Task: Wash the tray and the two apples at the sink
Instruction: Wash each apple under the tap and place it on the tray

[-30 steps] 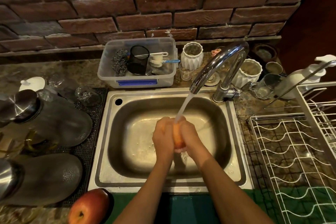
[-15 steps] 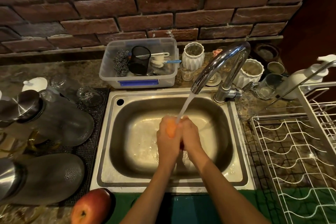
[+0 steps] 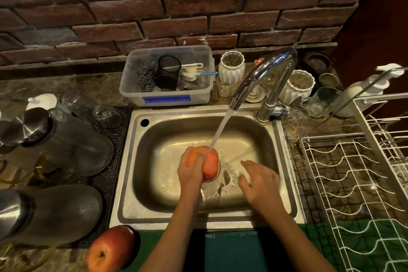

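Steel sink fills centre frame, tap running, stream landing on an apple held over the drain. Left hand grips that apple, fingers clamped round its left side and top. Right hand sits apart to the right of the apple, over the wet basin floor, fingers spread and holding nothing. Second apple lies at lower left of the frame on the table, just beside the sink's front-left corner, stem end up, untouched. Cannot tell where the tray is.

Clear plastic tub stands behind the sink, upper centre; inside it: steel wool at left, a black mesh cup in the middle, white brushes leaning to the right. Two white ribbed pots stand right of the tub, one behind the tap; contents unclear. Small glass between tub and tap, looks empty. Glass mug and a metal cup at upper right, near a white pump bottle. White wire rack at right edge, nothing in the visible part. Left of frame: frosted jars with metal lids lying on a black mat.
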A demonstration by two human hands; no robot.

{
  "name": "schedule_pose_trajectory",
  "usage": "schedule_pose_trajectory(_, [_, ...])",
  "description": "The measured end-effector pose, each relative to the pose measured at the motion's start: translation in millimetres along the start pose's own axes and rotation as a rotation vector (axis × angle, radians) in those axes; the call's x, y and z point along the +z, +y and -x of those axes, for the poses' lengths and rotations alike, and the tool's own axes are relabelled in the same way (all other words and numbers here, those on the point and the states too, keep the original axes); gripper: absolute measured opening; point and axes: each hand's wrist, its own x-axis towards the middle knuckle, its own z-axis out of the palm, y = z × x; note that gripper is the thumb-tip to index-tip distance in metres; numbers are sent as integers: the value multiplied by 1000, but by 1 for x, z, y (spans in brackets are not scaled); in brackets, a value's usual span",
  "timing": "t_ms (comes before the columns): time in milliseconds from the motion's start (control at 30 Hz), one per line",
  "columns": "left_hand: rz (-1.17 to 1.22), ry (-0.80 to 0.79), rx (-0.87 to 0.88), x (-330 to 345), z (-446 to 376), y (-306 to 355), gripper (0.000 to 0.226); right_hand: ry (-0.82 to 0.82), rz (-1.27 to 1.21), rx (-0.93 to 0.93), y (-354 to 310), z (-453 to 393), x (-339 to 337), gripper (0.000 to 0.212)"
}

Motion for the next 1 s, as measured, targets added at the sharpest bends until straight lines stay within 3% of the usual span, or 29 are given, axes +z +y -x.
schedule_pose_trajectory(200, [18, 26, -44, -2, 2, -6, 48, -8, 233, 78, 63, 56, 4, 53])
schedule_pose_trajectory(467, [64, 11, -31, 1, 7, -7, 43, 35, 339, 90, 76, 90, 20, 74])
schedule_pose_trajectory(700, [100, -4, -40, 0, 16, -2, 44, 43, 399, 69, 74, 90, 20, 66])
schedule_pose_trajectory(867, [149, -50, -55, -8, 27, 0, 24, 57, 420, 51, 78, 91, 22, 66])
schedule_pose_trajectory(1000, [176, -105, -64, -21, 42, -1, 28, 48, 431, 35, 79, 90, 22, 66])
